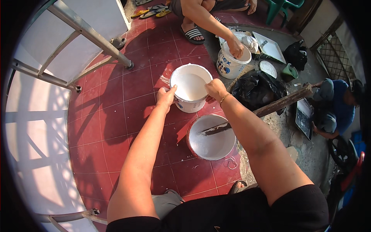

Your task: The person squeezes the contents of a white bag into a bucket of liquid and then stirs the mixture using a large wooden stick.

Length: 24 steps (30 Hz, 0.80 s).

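Note:
A white bucket (190,83) of white liquid is gripped at opposite sides by my left hand (165,96) and my right hand (215,89), fingers closed on its rim and wall. Just nearer to me, a wider pale bucket (189,140) stands on the red tiles with whitish coating inside. A long, rough wooden plank (286,99) slants from inside that bucket toward the right, passing behind my right forearm. Loose string (232,162) lies beside the lower bucket.
A crouching person's hand (235,48) reaches into another bucket (228,69). Another person (336,108) squats right beside a dark tray (303,124). Black bags (257,89), a white tray (270,46), a green container (290,71), a metal ladder (96,40) and sandals (148,13) surround the area.

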### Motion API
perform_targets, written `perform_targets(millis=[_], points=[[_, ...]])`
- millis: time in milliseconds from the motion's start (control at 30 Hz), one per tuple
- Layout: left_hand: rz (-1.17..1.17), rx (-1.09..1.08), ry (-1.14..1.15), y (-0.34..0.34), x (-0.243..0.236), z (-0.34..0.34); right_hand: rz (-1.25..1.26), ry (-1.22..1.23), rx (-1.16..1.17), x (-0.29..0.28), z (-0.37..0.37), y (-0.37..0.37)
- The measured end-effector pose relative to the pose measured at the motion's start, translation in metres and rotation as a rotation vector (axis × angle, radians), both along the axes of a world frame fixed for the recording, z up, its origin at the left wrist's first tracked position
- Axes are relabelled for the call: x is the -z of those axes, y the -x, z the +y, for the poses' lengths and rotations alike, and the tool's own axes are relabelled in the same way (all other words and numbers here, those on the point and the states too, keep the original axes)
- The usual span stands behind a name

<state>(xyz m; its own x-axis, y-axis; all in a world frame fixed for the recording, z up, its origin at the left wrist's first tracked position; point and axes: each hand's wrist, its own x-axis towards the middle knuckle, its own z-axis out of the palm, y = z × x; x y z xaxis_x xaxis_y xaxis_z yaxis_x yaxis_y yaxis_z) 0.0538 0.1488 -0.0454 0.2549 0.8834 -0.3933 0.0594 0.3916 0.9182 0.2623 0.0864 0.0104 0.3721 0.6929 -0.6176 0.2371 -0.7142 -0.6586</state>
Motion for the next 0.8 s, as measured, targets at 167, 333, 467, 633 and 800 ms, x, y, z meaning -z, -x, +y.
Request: perform_targets(millis=[167,333,467,633,800], points=[[0.218,0.114,0.047,0.016,-0.016,-0.014,-0.521,-0.314,-0.339,-0.052,-0.067,0.028],[0.347,0.252,0.197,0.024,-0.046,-0.067,0.026,-0.342,-0.648,-0.101,-0.173,0.01],[0.459,0.488,0.366,0.02,-0.056,-0.1,0.018,0.102,-0.836,-0.103,-0.2,-0.037],[0.409,0.502,0.426,0.012,-0.061,-0.129,-0.204,0.263,-0.95,-0.055,-0.203,-0.091],[0.378,0.454,0.272,0.007,-0.062,-0.143,0.476,-0.313,-0.442,-0.024,-0.198,-0.094]])
